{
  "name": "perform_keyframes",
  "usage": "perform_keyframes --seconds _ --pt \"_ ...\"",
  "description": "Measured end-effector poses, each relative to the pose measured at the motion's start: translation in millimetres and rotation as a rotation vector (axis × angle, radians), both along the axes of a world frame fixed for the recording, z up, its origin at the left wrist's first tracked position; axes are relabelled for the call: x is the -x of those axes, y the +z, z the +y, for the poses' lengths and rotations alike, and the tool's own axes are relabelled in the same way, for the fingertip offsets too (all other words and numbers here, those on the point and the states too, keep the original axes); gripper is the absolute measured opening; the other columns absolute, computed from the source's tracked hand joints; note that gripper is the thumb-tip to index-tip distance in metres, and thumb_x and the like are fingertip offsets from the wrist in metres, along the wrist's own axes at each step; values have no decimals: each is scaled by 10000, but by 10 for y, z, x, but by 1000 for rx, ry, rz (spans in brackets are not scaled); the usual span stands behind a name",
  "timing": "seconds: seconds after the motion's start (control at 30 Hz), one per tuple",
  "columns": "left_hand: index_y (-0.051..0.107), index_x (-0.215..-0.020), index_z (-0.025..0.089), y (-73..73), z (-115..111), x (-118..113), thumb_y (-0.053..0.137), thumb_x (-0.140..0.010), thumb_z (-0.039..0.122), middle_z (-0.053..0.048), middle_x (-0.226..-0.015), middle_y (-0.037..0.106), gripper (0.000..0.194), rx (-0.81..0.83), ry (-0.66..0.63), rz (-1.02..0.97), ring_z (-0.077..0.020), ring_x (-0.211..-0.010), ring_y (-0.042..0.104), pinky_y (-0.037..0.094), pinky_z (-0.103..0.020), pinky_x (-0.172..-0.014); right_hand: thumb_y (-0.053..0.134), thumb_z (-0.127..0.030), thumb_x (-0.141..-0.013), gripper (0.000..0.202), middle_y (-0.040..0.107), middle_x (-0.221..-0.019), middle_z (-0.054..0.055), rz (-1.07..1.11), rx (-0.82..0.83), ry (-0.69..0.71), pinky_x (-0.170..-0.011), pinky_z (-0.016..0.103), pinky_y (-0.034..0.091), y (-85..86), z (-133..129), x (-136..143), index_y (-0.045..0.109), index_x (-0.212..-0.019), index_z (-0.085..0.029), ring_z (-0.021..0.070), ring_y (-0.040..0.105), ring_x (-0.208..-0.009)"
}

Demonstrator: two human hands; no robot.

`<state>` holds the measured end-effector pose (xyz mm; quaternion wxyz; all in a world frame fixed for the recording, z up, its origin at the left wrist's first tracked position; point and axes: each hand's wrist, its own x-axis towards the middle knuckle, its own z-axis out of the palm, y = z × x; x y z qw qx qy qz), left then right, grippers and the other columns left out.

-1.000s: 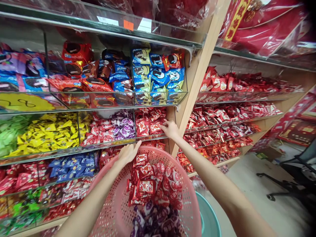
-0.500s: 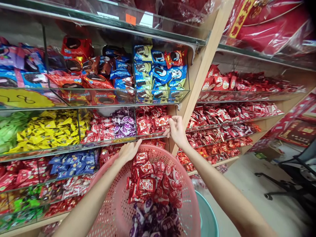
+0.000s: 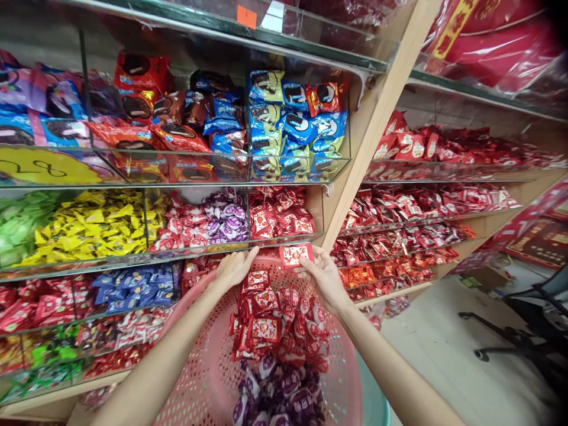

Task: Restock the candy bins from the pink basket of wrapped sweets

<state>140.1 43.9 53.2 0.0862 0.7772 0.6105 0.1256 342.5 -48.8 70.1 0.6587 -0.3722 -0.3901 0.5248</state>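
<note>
Red packet (image 3: 293, 256) in right hand (image 3: 326, 277), pink basket (image 3: 199, 367) — wrapped sweets (image 3: 305, 397) inside

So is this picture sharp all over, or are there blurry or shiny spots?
Head view: the held red-and-white rectangular packet is fairly crisp; the black wheeled chair at right looks blurred; clear plastic wrapping at upper right catches glare; the top-right corner is black.

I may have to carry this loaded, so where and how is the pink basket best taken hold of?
Grip the pink basket by its rim, left and right, coming from outside: the round edge is bare of candies there, and they lie heaped inside, so opposite holds would probably keep it steadier.
</note>
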Motion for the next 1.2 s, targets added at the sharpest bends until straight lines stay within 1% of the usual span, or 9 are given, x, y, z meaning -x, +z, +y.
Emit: perform_keyframes --seconds 0.13,0.33,0.43,0.53,0.7,0.87,1.0,1.07,1.2 --pt "631 -748 154 -10 9 5 16 -780 647 -140 -880 657 790 8 -3 2 -262 -857 597 398 -315 -711 689 -253 -652 237 631 -717 -12 2 68 25 -537 160 487 -153 -44 -35 555 -828 -170 69 585 -584" --pt "643 -832 146 -14 6 8 16 -779 650 -140 -932 651 806 16 -5 -23 -264 -903 582 386 -316 -738 640 -325 -705 164 619 -706 -26 243 205 118 -518 164 452 -328 -103 4 574 -771 -191 59 550 -567" --pt "644 -878 148 -18 3 12 30 -784 647 -124 -944 651 797 17 -15 -37 -258 -916 577 384 -300 -735 601 -357 -737 156 625 -705 -32 285 299 205 -500 171 449 -402 -130 35 566 -798 -218 65 556 -558" --pt "643 -917 155 -26 3 11 38 -792 637 -117 -959 650 784 14 -13 -43 -261 -925 574 379 -300 -739 548 -404 -765 187 643 -758 -8 245 402 294 -520 195 477 -463 -152 53 566 -843 -235 93 602 -639" --pt "629 -973 153 -31 -2 6 60 -800 629 -117 -981 644 761 22 -1 -51 -256 -961 562 370 -288 -761 530 -386 -774 208 642 -852 10 184 531 395 -486 171 483 -474 -165 44 560 -907 -229 88 617 -649" --pt "639 -923 157 -33 -3 8 39 -790 641 -118 -944 653 782 13 -6 -50 -260 -930 575 377 -295 -739 646 -212 -675 304 619 -894 -11 -25 403 505 -598 240 523 -359 -182 8 549 -962 -236 106 609 -700" --pt "645 -876 156 -47 9 5 38 -787 644 -124 -903 664 784 12 4 -38 -252 -904 586 380 -300 -746 644 -219 -668 398 600 -966 5 -227 275 652 -563 228 510 -274 -134 6 541 -1051 -250 118 587 -751" --pt "647 -851 156 -53 13 3 47 -790 641 -126 -894 666 774 14 18 -31 -248 -899 589 379 -298 -756 667 -191 -633 392 602 -925 -6 -299 218 630 -535 206 493 -272 -73 22 561 -1006 -250 104 575 -716" --pt "645 -837 158 -49 6 3 49 -794 634 -123 -903 665 764 7 7 -32 -245 -905 588 384 -295 -751 701 -131 -570 318 577 -700 -58 -377 134 502 -516 179 467 -303 47 64 586 -848 -235 68 539 -609"
